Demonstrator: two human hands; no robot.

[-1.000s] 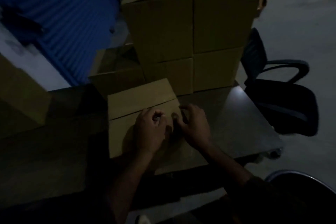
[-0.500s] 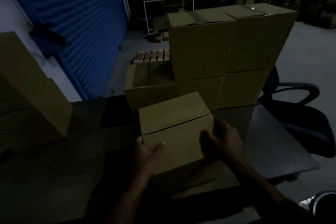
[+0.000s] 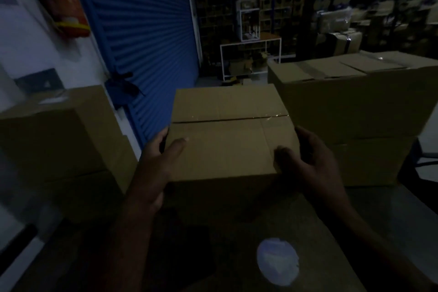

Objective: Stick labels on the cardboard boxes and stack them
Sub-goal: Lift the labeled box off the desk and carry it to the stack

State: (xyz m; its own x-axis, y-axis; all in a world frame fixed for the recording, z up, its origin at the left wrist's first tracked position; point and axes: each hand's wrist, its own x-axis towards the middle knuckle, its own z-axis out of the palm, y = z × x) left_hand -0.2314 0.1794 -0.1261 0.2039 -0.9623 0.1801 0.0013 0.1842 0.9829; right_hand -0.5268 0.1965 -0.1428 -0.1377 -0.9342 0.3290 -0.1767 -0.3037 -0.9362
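A taped cardboard box (image 3: 227,135) hangs lifted above the table in the middle of the head view. My left hand (image 3: 156,166) grips its left side, thumb on the top face. My right hand (image 3: 305,161) grips its right side, thumb on the top near the front corner. A stack of cardboard boxes (image 3: 355,114) stands at the right, its top level with the held box. Another stack of boxes (image 3: 59,144) stands at the left. The scene is dim; no label is visible on the held box.
A flat cardboard sheet (image 3: 237,244) with a pale round patch (image 3: 276,261) lies on the table below my arms. A blue roller shutter (image 3: 147,31) rises behind. Shelving and a white frame table (image 3: 251,54) fill the far back.
Both hands moved from the box's top to its sides and lifted it off the table, up and forward. The view tilted up with it.
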